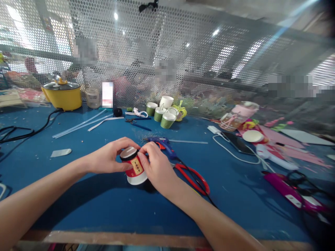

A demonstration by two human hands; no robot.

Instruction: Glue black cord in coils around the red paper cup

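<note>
The left hand [110, 158] gripped the side of the red-and-white cup [134, 171], apparently steadying it tilted on the desk [104, 209] near its front edge, while the right hand [155, 168] pinched the label [136, 166] flat, with the glue gun [163, 143] and scissors [194, 178] lying close behind, probably for easy reach.

Glue gun [165, 144], scissors [195, 180] right of cup [135, 171]

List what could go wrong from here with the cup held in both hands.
1. The glue gun lies just behind the right hand; if its tip is hot, the fingers might brush it.
2. The red scissors lie beside the right forearm; pulling the arm back could knock them.
3. The left hand and the right pinch the cup near its top; hard pressure may dent it.
</note>
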